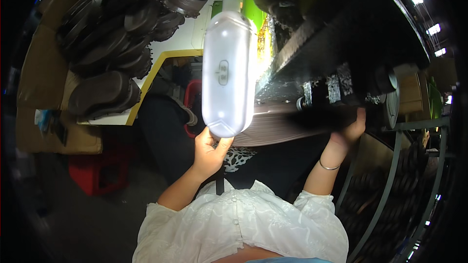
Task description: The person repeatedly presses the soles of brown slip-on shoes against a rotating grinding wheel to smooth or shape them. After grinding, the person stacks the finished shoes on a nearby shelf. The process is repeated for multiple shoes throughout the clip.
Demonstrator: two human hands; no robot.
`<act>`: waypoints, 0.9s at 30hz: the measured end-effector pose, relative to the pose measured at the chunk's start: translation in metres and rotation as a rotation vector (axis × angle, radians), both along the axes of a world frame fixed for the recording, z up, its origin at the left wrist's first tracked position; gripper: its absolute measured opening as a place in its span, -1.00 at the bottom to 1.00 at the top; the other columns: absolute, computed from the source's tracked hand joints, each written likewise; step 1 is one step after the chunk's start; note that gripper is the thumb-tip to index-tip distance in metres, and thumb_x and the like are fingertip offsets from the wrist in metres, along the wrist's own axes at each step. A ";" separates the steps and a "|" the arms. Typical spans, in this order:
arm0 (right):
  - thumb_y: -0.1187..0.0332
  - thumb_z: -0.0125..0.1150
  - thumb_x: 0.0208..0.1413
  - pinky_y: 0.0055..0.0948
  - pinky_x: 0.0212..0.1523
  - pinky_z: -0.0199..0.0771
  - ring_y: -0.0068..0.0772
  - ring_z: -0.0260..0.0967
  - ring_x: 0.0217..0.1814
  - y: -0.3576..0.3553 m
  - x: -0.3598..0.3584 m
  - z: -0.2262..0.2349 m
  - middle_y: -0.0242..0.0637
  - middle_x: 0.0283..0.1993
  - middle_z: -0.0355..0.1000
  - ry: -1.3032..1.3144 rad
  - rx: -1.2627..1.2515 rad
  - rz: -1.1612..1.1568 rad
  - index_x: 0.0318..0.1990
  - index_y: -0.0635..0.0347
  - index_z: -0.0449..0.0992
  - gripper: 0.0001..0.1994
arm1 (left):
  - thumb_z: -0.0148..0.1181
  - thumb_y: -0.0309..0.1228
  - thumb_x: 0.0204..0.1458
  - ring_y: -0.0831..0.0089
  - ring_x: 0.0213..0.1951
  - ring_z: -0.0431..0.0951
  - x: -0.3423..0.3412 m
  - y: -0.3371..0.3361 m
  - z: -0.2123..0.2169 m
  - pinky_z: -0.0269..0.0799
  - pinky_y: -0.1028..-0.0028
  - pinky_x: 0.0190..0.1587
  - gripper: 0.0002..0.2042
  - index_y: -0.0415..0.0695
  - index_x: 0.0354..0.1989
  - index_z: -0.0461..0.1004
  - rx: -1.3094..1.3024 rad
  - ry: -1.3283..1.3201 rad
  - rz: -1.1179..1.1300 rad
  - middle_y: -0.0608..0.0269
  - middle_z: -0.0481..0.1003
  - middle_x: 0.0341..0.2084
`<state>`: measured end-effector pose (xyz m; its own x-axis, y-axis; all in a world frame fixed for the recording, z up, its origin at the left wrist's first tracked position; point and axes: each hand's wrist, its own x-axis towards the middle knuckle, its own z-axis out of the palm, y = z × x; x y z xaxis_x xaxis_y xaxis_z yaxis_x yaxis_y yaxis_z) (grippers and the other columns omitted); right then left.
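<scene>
A long white lamp (228, 78) hangs close in front of me and covers much of the middle. Just under its lower end is my left hand (208, 155), thumb and fingers drawn together. The lamp hides the fingertips and whatever they grip. My right hand (350, 129), with a bangle on its wrist, is at the right end of a dark elongated piece (321, 118), blurred and about as long as a shoe sole. It seems closed on that end, though most fingers are hidden. Beneath and between the hands lies a brown ridged surface (273, 134).
Brown shoe soles (105, 95) with ragged edges are heaped at left on a white tabletop with a yellow edge (158, 63), beside a cardboard box (41, 83). A dark machine (351, 34) rises at right. A red stool (100, 168) stands low left, a metal rack (397, 165) right.
</scene>
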<state>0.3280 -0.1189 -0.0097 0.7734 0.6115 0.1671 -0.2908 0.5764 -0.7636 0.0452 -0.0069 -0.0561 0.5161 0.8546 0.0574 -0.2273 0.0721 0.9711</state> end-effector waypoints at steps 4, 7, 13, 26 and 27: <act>0.27 0.09 -0.05 -0.28 0.03 0.30 -0.25 0.29 0.01 0.011 -0.003 0.004 -0.13 -0.04 0.31 -0.161 -0.032 -0.007 0.06 0.29 0.21 -0.50 | 0.09 -0.43 0.06 0.71 -0.40 0.37 -0.008 -0.002 -0.007 0.31 0.65 -0.31 -0.76 -0.29 -0.14 0.33 -0.039 -0.015 -0.018 0.35 0.42 -0.40; 0.28 0.07 -0.07 -0.29 0.04 0.29 -0.24 0.29 0.01 0.025 -0.009 0.015 -0.11 -0.04 0.31 -0.167 -0.005 0.065 0.06 0.32 0.20 -0.49 | 0.07 -0.39 0.07 0.68 -0.37 0.39 -0.013 -0.007 -0.014 0.32 0.64 -0.29 -0.73 -0.29 -0.12 0.33 -0.149 -0.059 -0.026 0.32 0.43 -0.35; 0.26 0.00 -0.08 -0.29 0.09 0.22 -0.18 0.25 0.04 0.054 -0.046 0.012 -0.06 -0.01 0.28 -0.052 0.157 0.188 0.07 0.38 0.19 -0.47 | -0.01 -0.42 0.10 0.61 -0.27 0.41 -0.043 -0.005 -0.019 0.32 0.61 -0.22 -0.72 -0.33 -0.06 0.30 -0.089 -0.027 0.039 0.24 0.44 -0.26; 0.34 -0.04 -0.09 -0.41 -0.06 0.36 -0.34 0.33 -0.10 0.057 -0.142 -0.053 -0.19 -0.12 0.33 0.167 0.109 0.096 0.02 0.28 0.21 -0.55 | -0.03 -0.36 0.11 0.54 -0.18 0.38 -0.117 0.036 -0.017 0.25 0.54 -0.07 -0.69 -0.35 -0.08 0.32 0.073 0.105 0.345 0.21 0.42 -0.21; 0.35 -0.02 -0.10 -0.43 -0.05 0.35 -0.38 0.32 -0.10 0.060 -0.143 -0.047 -0.20 -0.12 0.32 0.103 0.143 0.142 0.04 0.31 0.20 -0.53 | -0.03 -0.35 0.11 0.55 -0.20 0.38 -0.123 0.038 -0.021 0.27 0.55 -0.10 -0.69 -0.34 -0.09 0.32 0.063 0.106 0.333 0.21 0.42 -0.22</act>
<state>0.1848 -0.0589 -0.0567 0.6984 0.6915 0.1844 -0.4496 0.6244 -0.6387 -0.0780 0.0309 -0.0769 0.2156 0.9735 0.0760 -0.1261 -0.0494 0.9908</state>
